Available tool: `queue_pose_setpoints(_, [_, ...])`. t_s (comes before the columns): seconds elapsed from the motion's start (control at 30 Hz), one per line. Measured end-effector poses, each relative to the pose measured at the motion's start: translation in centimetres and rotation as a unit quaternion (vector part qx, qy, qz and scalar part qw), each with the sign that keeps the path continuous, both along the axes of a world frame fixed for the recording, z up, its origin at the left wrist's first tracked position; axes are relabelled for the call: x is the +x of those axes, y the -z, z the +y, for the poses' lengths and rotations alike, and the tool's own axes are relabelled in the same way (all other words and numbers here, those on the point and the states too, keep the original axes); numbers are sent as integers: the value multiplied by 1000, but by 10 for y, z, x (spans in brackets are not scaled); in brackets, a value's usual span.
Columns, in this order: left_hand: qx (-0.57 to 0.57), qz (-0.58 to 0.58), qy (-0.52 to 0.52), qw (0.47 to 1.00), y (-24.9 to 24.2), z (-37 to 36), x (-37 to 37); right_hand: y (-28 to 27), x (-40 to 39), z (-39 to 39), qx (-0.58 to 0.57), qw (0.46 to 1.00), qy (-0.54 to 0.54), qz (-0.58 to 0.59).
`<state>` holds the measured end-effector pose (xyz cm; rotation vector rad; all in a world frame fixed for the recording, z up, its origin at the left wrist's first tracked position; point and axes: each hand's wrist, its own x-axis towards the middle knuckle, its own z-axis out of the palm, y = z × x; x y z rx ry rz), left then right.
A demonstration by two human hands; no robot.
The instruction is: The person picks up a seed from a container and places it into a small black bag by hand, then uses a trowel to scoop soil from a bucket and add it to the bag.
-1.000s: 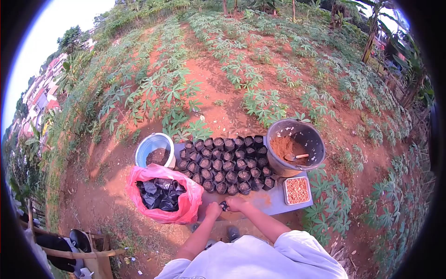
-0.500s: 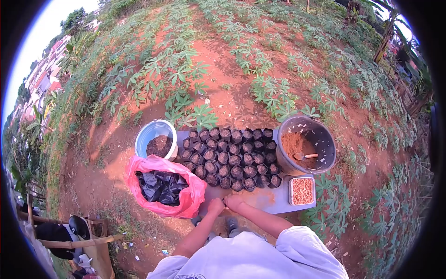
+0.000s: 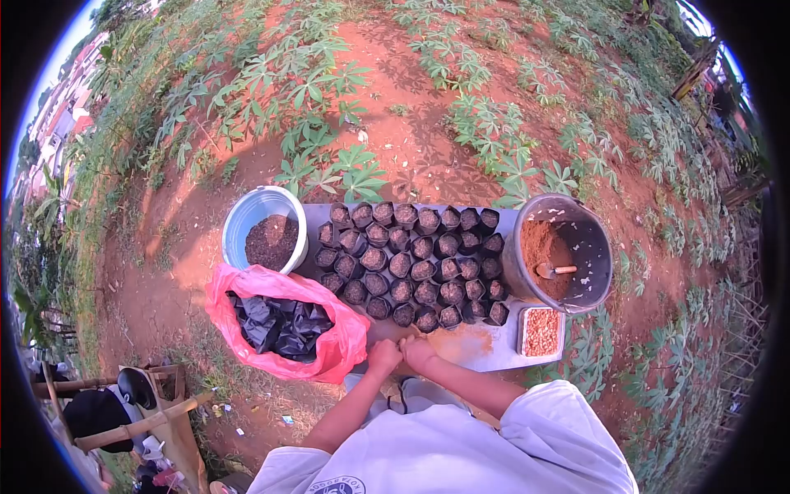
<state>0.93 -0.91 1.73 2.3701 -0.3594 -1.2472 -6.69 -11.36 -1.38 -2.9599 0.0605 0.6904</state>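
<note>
At the near edge of the table, my left hand (image 3: 384, 356) and my right hand (image 3: 418, 352) meet side by side. Both look closed, with curled fingers; whatever they might hold is too small or hidden to make out. Just beyond them stand rows of black seedling bags (image 3: 401, 291) filled with dark soil. A pink plastic bag (image 3: 350, 333) stuffed with black plastic bags (image 3: 284, 328) sits left of my left hand. To the right of my right hand lies a clear tub of corn kernels (image 3: 541, 332).
A blue bucket (image 3: 237, 226) with dark soil stands at the back left. A dark grey bucket (image 3: 594, 247) of reddish soil, with a trowel (image 3: 556, 270) in it, stands at the right. Leafy plants (image 3: 313, 82) grow beyond the table (image 3: 477, 346). A bamboo frame (image 3: 140, 424) is at lower left.
The camera view has tilted down and shifted, so the table sits higher in the picture. My hands stay together at the table's near edge.
</note>
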Motion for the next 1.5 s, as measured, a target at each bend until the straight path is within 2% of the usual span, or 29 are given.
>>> queue_pose_setpoints(0.17, [-32,-33,-15,999,3,3,1,1,3,-2,4,1000,3,-2])
queue_pose_setpoints(0.27, [-31,-43,56,997,7,8,0,-1,0,-2,30,999,35,-2])
queue_pose_setpoints(0.33, [-22,-138,77,987,-5,1,1,-6,1,0,100,987,124,20])
queue_pose_setpoints(0.37, [-24,-155,84,984,-10,-3,6,-10,2,1,99,987,129,1])
queue_pose_setpoints(0.43, [-2,-157,131,979,-18,-8,12,-18,-8,14,165,965,198,-45])
queue_pose_setpoints(0.47, [14,-154,155,976,-22,-13,14,-16,-11,16,158,963,210,-57])
queue_pose_setpoints(0.53, [2,-165,186,969,-22,-14,12,-4,-12,11,239,917,320,-17])
queue_pose_setpoints(0.57, [1,-172,199,965,-21,-18,15,-4,-11,2,231,916,327,-34])
queue_pose_setpoints(0.63, [12,-164,216,962,-22,-19,17,-19,-9,-5,259,943,208,14])
queue_pose_setpoints(0.7, [27,-151,231,961,-19,-20,22,-35,0,-11,216,957,193,11])
queue_pose_setpoints(0.77, [31,-146,201,968,-9,-22,18,-48,3,-17,172,968,181,24])
queue_pose_setpoints(0.87, [27,-125,245,961,-1,-18,21,-28,9,-20,172,973,115,100])
queue_pose_setpoints(0.9, [28,-113,246,962,6,-24,29,-24,9,-20,166,974,125,91])
queue_pose_setpoints(0.93, [9,-151,245,958,36,-23,33,-21,7,-16,144,982,110,49])
queue_pose_setpoints(0.97, [-12,-166,224,960,40,-19,33,-21,4,-9,126,988,92,13])
queue_pose_setpoints(1.1, [1,-115,255,960,27,-16,34,-9,2,4,101,980,169,31])
queue_pose_setpoints(1.23, [11,-65,269,961,21,-21,41,-20,5,8,81,977,183,75])
queue_pose_setpoints(1.3, [-12,-86,250,964,37,-21,44,-24,10,7,101,975,185,70])
queue_pose_setpoints(1.37, [18,-3,282,959,40,-23,48,-29,12,3,123,977,162,69])
queue_pose_setpoints(1.4, [17,-4,285,958,34,-27,50,-30,13,-2,136,979,137,62])
queue_pose_setpoints(1.5, [28,-6,261,965,22,-35,45,-28,3,-2,146,974,171,2])
